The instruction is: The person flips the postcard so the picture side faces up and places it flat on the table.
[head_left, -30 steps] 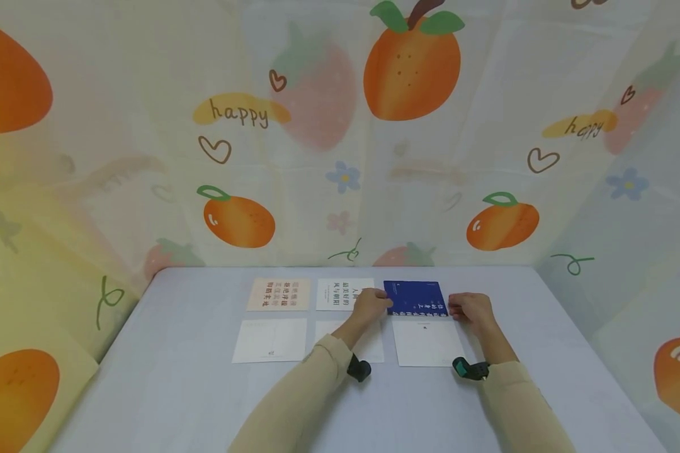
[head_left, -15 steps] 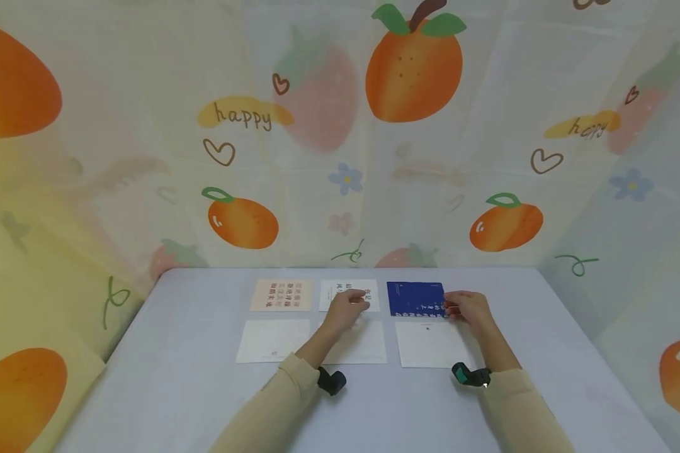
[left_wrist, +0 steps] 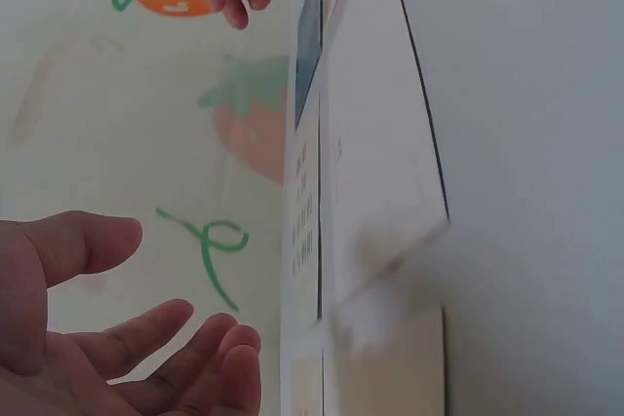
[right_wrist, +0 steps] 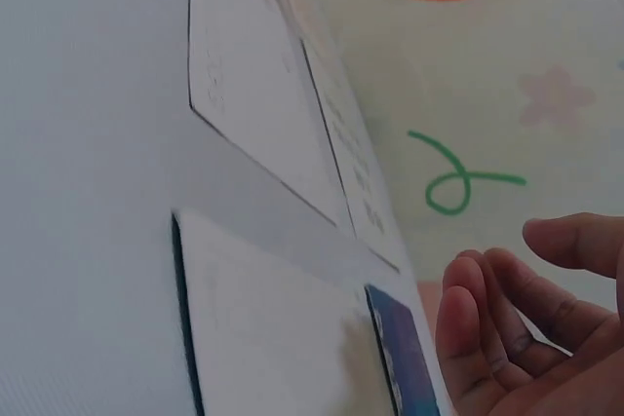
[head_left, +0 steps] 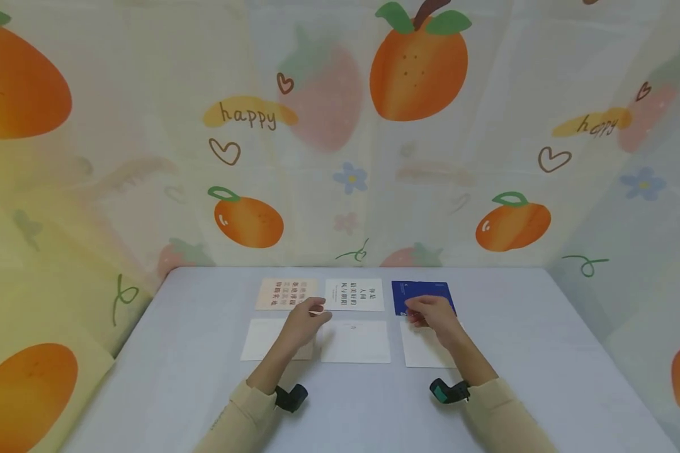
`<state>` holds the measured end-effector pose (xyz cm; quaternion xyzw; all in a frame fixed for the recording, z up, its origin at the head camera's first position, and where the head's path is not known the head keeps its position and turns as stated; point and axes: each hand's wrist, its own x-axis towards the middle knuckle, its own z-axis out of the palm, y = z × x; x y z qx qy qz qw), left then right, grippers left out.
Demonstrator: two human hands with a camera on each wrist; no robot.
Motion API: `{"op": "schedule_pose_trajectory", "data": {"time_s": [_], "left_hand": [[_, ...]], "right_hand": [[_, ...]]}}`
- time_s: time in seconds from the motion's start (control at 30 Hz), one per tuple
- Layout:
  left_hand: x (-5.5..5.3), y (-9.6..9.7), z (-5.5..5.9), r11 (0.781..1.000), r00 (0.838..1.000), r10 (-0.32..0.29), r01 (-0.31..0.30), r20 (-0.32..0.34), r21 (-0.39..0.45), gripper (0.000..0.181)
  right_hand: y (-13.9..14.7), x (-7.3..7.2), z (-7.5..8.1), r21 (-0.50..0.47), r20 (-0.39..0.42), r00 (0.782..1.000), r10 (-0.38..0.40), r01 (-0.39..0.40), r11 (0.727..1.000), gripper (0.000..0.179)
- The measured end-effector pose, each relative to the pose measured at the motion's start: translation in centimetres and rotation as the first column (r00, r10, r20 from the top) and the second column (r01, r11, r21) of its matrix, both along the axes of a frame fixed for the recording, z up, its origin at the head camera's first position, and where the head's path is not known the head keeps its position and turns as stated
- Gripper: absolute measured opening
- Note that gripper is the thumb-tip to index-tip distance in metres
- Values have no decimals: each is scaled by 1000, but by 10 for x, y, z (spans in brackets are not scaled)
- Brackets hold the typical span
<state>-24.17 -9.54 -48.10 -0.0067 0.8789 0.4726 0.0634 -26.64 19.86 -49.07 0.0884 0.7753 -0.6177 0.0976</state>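
Note:
Six-card layout aside, my left hand [head_left: 301,326] hangs over the front-left white card [head_left: 259,340], its fingers loosely bent with nothing between them. In the left wrist view the thumb and fingers [left_wrist: 146,323] stand apart. My right hand [head_left: 439,318] hovers over the front part of a dark blue card [head_left: 420,289] with white writing, partly hiding it. The right wrist view shows its relaxed, empty fingers [right_wrist: 561,309]. A cream card [head_left: 274,292] with reddish-brown characters and a white printed card [head_left: 354,296] lie in the back row with the blue one.
The front row also has a middle white card [head_left: 356,345] and a right white card [head_left: 422,352], partly under the right hand. All lie flat on a white-covered table [head_left: 351,402]. A fruit-patterned curtain [head_left: 317,207] stands behind and at both sides.
My left hand has moved left from the blue card, past the white printed card. My right hand has left the blue card's right edge and shifted left over it.

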Motion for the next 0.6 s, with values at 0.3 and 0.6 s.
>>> {"op": "schedule_pose_trajectory", "data": {"time_s": [0.3,0.6], "left_hand": [[12,-42,1,998,999,51,-51,7,-42,44],[9,-67,-1,992,992,126,-126,30,6,44]], "right_hand": [[-52,9,2,-47,-6,995,100,-100,994,30],[-96,6,-3,-48,-7,977,213,-213,976,28]]}}
